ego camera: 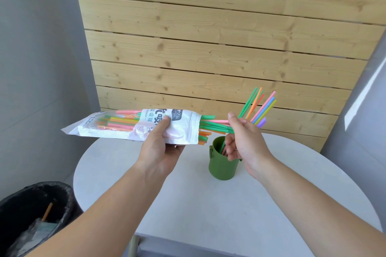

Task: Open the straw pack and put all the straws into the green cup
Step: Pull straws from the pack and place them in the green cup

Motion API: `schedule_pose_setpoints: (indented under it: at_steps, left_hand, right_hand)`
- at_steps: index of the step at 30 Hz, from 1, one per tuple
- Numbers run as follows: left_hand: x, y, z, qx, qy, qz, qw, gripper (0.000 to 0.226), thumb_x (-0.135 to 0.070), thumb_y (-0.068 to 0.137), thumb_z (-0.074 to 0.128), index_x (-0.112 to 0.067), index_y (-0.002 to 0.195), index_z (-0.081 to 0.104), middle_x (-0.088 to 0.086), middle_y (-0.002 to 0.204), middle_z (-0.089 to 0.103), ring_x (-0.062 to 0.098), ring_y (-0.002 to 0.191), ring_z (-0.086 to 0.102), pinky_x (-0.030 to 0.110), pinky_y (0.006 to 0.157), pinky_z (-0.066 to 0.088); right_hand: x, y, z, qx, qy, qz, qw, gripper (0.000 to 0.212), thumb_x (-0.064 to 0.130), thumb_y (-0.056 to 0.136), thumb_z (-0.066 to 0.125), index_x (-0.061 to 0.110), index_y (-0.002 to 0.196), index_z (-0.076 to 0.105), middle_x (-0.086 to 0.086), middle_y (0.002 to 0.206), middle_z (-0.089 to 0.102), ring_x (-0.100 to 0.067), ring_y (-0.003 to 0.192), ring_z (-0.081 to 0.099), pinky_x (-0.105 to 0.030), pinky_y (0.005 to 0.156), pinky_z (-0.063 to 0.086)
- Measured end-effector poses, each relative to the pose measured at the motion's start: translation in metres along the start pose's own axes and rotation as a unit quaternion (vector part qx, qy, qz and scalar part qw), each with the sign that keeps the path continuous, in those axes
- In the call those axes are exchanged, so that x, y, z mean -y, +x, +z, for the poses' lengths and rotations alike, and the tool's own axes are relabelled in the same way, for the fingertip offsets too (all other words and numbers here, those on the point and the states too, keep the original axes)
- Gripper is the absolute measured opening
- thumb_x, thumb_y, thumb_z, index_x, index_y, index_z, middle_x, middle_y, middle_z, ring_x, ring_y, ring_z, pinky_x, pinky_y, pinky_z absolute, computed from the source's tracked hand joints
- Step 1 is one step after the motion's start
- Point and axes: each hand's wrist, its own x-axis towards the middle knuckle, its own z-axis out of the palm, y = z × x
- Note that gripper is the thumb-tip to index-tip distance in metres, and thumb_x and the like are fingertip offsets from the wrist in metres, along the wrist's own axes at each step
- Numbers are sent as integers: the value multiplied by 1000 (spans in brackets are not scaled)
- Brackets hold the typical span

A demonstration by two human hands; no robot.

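My left hand (159, 148) grips the white plastic straw pack (117, 126) from below, holding it level above the table with its open end pointing right. Several coloured straws (211, 126) stick out of that opening. My right hand (243, 137) pinches the ends of a few green and pink straws at the pack's mouth. The green cup (219, 165) stands on the white round table (271, 194) just under my right hand. It holds several straws (260, 106) that lean up and to the right. My hand hides part of the cup's rim.
A black bin (31, 215) with a liner and scraps stands on the floor at the lower left. A wooden slat wall (208, 37) rises behind the table. Grey walls flank both sides.
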Motion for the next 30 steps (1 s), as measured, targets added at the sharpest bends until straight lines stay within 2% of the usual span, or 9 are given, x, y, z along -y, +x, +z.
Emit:
schedule_pose_setpoints:
  at_steps: [3,6,11,16,20,22,26,30]
  left_hand:
    - [-1,2,0,-4,4,2,1000,34,-14,99,65,-11,133,62,9,117,79,23,102,77,43,83,64]
    - [-2,1,0,-4,10,0,1000,36,-13,99,66,-10,134,62,8,120,78,22,102,76,40,79,64]
    - [-2,1,0,-4,9,-1,1000,36,-14,99,66,-11,134,62,7,120,78,21,110,75,41,84,64]
    - [-5,4,-2,-7,-4,9,1000,34,-15,100,65,-10,133,62,9,124,76,25,114,73,50,99,57]
    - [-2,3,-1,-17,-4,-2,1000,17,-14,99,66,-11,116,68,8,119,78,24,111,74,48,97,58]
    - [-1,2,0,-21,-8,-7,1000,19,-14,99,66,-11,118,67,8,117,78,23,108,75,46,92,60]
    - [-1,3,0,-15,-14,-2,1000,27,-16,99,66,-10,126,66,9,121,77,25,111,74,49,97,59]
    - [-4,2,-1,-6,-26,1,1000,35,-21,99,67,-9,132,64,10,124,76,27,115,73,51,103,55]
  right_hand:
    - [4,-3,1,44,31,28,998,32,42,101,51,13,107,63,-14,69,72,-22,45,60,-25,39,47]
    - [7,-4,0,65,67,33,995,24,27,102,54,6,105,65,-16,76,75,-20,49,65,-25,42,51]
    - [6,-1,-3,42,84,20,995,11,17,98,60,9,92,65,-11,68,72,-16,46,60,-22,41,48]
    - [4,6,-12,-17,64,-10,998,10,19,95,64,10,89,66,-8,62,58,-13,43,54,-24,43,41]
    - [4,5,-11,-40,66,-8,997,24,34,94,66,12,99,60,-10,67,61,-18,44,57,-26,41,47]
    - [5,1,-7,-44,71,-12,996,30,36,93,67,10,103,58,-12,76,63,-20,43,60,-27,41,50]
    - [14,-3,-2,-33,117,-10,992,21,18,94,68,2,103,60,-14,80,67,-18,47,65,-27,46,56]
    - [28,2,-9,-2,116,7,993,7,4,89,70,2,90,64,-15,79,67,-17,54,66,-24,51,57]
